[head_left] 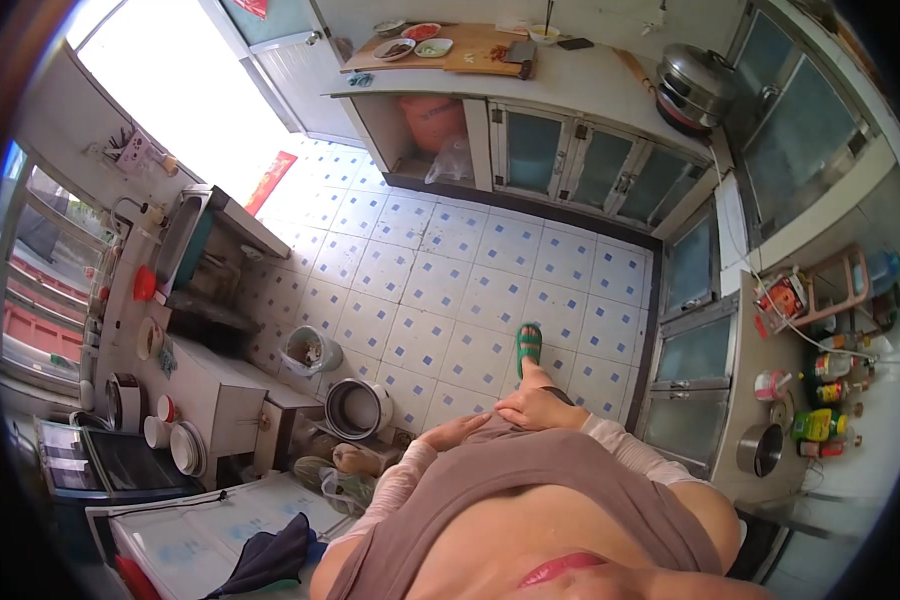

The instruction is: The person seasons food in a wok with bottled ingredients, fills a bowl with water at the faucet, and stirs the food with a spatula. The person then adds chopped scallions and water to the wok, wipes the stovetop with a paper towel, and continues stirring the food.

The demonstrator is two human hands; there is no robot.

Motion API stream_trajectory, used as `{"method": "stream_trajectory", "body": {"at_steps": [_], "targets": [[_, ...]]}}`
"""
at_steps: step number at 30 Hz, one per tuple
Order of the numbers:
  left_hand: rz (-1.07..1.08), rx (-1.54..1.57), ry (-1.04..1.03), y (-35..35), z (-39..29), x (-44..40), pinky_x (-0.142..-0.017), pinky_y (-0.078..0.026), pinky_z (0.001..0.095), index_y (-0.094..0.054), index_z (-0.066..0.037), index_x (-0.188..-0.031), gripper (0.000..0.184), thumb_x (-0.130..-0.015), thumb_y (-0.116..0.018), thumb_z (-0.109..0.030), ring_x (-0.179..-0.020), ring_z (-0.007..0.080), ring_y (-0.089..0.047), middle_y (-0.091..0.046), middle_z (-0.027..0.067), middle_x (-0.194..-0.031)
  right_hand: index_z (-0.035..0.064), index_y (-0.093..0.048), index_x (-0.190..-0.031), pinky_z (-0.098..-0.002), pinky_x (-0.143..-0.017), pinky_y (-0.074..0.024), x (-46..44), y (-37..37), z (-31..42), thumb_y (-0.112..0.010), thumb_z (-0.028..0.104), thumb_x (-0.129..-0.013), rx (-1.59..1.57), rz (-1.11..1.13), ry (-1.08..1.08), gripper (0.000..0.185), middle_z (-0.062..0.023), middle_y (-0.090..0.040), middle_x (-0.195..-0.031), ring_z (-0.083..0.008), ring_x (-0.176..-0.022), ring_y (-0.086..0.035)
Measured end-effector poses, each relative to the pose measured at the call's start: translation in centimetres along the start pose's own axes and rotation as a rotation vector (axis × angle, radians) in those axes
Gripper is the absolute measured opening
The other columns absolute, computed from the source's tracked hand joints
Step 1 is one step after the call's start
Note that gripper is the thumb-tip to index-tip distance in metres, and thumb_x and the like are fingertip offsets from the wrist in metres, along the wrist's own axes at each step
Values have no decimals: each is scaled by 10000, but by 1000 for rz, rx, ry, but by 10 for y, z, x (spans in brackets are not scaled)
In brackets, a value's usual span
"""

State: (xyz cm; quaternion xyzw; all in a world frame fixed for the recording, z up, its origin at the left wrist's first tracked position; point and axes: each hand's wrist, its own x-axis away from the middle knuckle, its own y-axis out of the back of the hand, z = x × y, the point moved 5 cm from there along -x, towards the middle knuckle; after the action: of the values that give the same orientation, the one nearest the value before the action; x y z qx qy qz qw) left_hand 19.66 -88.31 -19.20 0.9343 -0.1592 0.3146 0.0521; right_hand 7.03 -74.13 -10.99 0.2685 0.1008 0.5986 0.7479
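Note:
My left hand (454,431) lies fairly flat against the front of my brown garment (560,455), fingers stretched toward the right. Close beside it, my right hand (542,408) rests at the garment's front edge with its fingers bent together; whether cloth is pinched in them is hidden. Pale sleeves cover both forearms. Below the hands, one foot in a green sandal (529,343) stands on the tiled floor (440,300).
A counter ahead holds a cutting board (485,62), a cleaver (520,56), plates of food (433,48) and a steamer pot (695,80). On the floor at left are a waste bin (311,350) and a round pot (358,408). Bottles (820,425) and a saucepan (760,450) stand right.

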Motion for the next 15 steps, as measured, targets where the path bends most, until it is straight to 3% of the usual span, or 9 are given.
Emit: {"method": "stream_trajectory", "body": {"at_steps": [1,4,7,9,14,15], "targets": [[-60,106,62,14,-7,-2,-1008,-403,355,-514,-18,-1330,624,-964,-436,-518,-1183,284,-544,-562,214,-1296,60,-702,-1053,-374,-847,-489,-16,15,-4,-570,242,-916,-35,28,-44,263,-124,-655,-1134,-291,-964,-636],[-143,-92,305,77,-34,-31,-971,-435,367,-526,-17,-1316,601,-957,-455,-494,-1136,295,-585,-615,212,-1218,54,-709,-1032,-386,-866,-485,-68,60,-36,-560,248,-919,-58,78,-113,269,-134,-674,-1082,-305,-967,-634],[-388,-243,109,146,-37,-84,-913,-471,370,-551,-38,-1293,547,-942,-492,-454,-1073,306,-623,-659,192,-1136,64,-701,-1053,-409,-874,-484,-134,104,-84,-546,298,-918,43,114,-97,312,-151,-686,-1016,-331,-968,-633],[-472,-127,149,196,-46,-118,-893,-480,370,-561,-53,-1282,507,-933,-522,-420,-1056,308,-630,-664,179,-1124,72,-698,-1061,-428,-874,-484,-180,171,-80,-535,338,-912,88,179,-148,347,-167,-684,-999,-354,-970,-629],[-606,-199,-92,338,-173,-185,-862,-495,374,-577,-72,-1259,428,-922,-576,-335,-1036,302,-637,-676,164,-1092,102,-675,-1116,-449,-858,-485,-291,273,-137,-519,374,-893,271,207,-125,385,-191,-658,-1061,-374,-977,-620],[-597,-267,-61,364,-201,-198,-833,-507,374,-580,-63,-1249,409,-922,-579,-309,-1007,297,-650,-684,160,-1065,107,-669,-1128,-450,-855,-486,-308,294,-150,-522,373,-889,307,206,-142,387,-194,-656,-1062,-373,-974,-620]]}}
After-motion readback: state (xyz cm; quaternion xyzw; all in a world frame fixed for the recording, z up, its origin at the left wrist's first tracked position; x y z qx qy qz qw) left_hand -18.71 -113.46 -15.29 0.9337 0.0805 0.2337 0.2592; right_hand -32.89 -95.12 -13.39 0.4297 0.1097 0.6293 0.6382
